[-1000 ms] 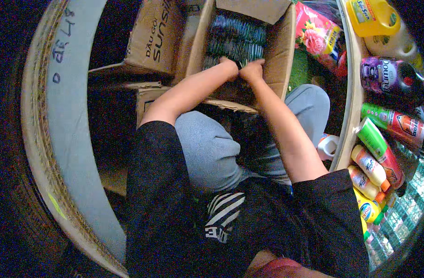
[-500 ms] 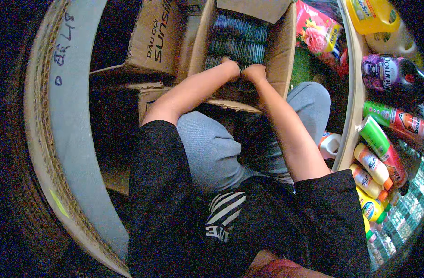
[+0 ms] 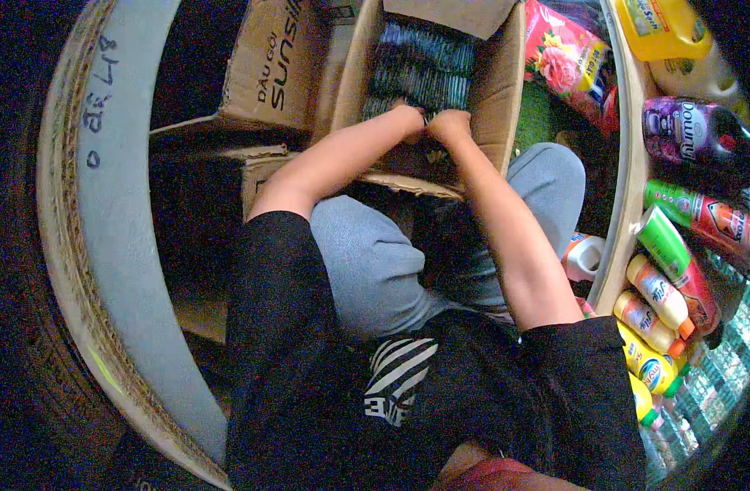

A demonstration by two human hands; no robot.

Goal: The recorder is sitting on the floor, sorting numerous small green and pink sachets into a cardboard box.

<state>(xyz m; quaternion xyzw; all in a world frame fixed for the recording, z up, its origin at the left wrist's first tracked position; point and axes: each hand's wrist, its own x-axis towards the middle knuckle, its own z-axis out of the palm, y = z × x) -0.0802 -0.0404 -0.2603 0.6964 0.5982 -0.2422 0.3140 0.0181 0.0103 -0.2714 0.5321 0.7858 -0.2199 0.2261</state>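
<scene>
Both my hands reach into an open cardboard box (image 3: 494, 106) in front of my knees. Tightly packed rows of thin dark sachets (image 3: 416, 69) stand on edge inside it. My left hand (image 3: 408, 121) is at the near end of the rows, its fingers curled down and mostly hidden. Right beside it, my right hand (image 3: 450, 125) is closed in a fist-like grip against the nearest sachets. The two hands almost meet. What lies between their fingers is too dark and small to make out.
Another cardboard box (image 3: 264, 74) with an open flap stands to the left, beside a curved grey panel (image 3: 121, 204). On the right, a shelf edge (image 3: 625, 164) borders bottles such as a purple one (image 3: 690, 131). A pink floral pouch (image 3: 567, 65) leans behind the box.
My hands stay at the near end of the sachets, with only a slight shift of the fingers. The view has tilted a little.
</scene>
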